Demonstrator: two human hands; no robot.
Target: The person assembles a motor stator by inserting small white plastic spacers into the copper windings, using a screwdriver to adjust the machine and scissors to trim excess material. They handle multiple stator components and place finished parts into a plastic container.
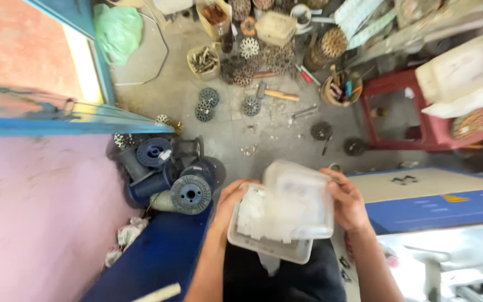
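My left hand (231,202) and right hand (346,202) each have their grip clamped on the sides of a clear plastic box (286,215) full of white pieces, held over my lap. Its lid (300,193) sits tilted on top. Dark wire spools (183,184) lie on the floor (230,131) just beyond.

A grey concrete floor (236,134) carries nearly everything here. Dark round stator cores (208,104) lie scattered across it, with a wooden-handled hammer (275,94) among them. Blue wire spools (169,173) crowd against the pink wall. A red metal stand (398,112) sits to one side.
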